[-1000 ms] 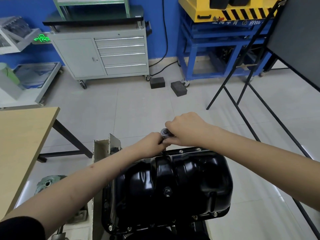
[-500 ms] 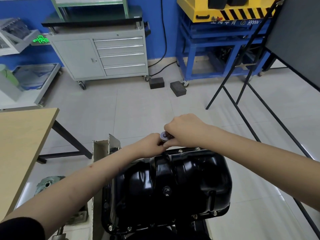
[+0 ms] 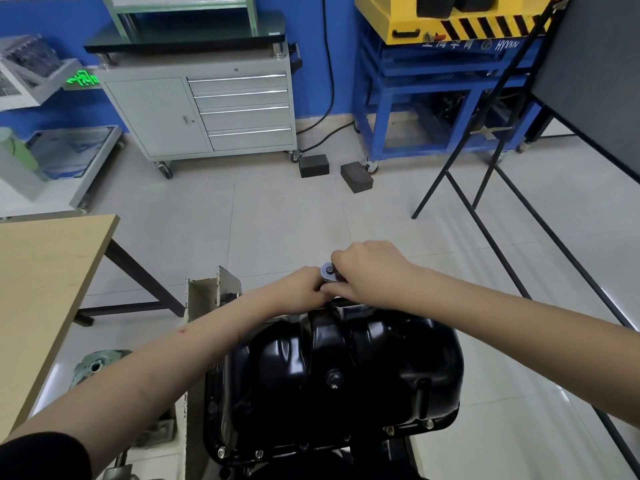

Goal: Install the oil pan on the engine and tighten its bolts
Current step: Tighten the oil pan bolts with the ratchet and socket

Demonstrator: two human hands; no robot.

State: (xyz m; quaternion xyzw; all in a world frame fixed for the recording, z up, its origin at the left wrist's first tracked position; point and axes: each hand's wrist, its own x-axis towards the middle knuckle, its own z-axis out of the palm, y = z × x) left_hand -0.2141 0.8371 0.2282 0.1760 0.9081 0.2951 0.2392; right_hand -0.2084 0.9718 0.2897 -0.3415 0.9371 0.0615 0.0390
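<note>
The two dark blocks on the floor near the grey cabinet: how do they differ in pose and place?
The left block lies nearly square to the wall, close to the grey cabinet and its caster. The right block is turned at an angle and lies nearer the camera, beside the blue stand. The left block shows a broad front face; the right block shows a corner. Both are dark, box-shaped, lie on the tiles and do not touch.

The floor (image 3: 277, 230) has pale grey tiles. The back wall (image 3: 311, 64) is blue. A grey cabinet (image 3: 201, 112) with drawers stands on wheels against it. To the right is a blue frame (image 3: 433, 109) carrying a yellow machine (image 3: 450, 19). Two dark blocks (image 3: 313, 165) lie on the floor between them. A wooden table (image 3: 45, 278) is at the left.
</note>
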